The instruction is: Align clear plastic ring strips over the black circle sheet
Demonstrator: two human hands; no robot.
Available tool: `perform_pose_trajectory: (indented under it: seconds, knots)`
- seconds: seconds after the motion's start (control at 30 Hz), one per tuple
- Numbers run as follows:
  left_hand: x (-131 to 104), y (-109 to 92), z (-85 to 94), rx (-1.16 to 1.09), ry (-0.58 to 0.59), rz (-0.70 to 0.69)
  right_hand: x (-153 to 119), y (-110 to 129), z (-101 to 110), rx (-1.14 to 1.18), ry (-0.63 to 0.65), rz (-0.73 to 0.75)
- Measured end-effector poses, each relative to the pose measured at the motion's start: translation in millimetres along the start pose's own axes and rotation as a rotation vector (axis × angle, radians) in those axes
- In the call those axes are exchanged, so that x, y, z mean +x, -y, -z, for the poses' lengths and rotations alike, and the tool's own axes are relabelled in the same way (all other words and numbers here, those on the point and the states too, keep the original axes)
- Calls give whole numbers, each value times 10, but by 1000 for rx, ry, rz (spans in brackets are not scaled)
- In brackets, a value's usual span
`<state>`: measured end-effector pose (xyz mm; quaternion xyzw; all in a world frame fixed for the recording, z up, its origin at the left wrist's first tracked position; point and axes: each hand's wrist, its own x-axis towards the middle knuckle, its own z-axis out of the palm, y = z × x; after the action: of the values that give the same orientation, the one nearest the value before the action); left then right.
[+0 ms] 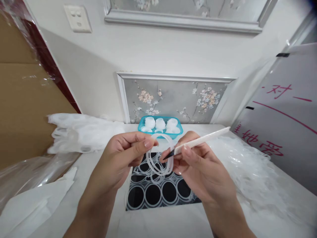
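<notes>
My left hand [119,158] is closed, with thumb and forefinger pinching a few thin translucent white rings [149,162] at their upper left edge. In my right hand [205,167] is a slim white-handled tool with a black pointed tip [201,138]. Its tip points left at the rings' right edge, where my right fingers also touch them; whether the tip touches cannot be told. Below both hands lies a black mat [153,195]. A clear sheet of ring shapes rests on it, with loose thin strands near its top, partly hidden by my hands.
Behind my hands stands a blue basket [160,135] holding stacked white rings. White ring sheets are piled at left [86,134], and a translucent heap [247,165] lies at right. Cardboard [22,99] and clear plastic border the left side; a whiteboard [284,122] leans at right.
</notes>
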<state>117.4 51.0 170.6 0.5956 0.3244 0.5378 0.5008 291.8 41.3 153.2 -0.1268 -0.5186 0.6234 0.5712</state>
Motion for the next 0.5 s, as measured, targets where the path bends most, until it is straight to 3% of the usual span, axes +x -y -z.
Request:
perform_pose_trajectory:
  seconds: [0.13, 0.27, 0.37, 0.5]
  knots:
    - [1, 57, -13, 200, -102, -91, -6, 3, -2, 52, 83, -11]
    - [-16, 102, -32, 740, -370, -399, -14, 3, 16, 61, 70, -51]
    - [-19, 110, -32, 1002, -322, -591, -18, 17, 30, 50, 29, -64]
    - [-10, 101, -18, 986, -280, -528, -13, 33, 52, 26, 31, -69]
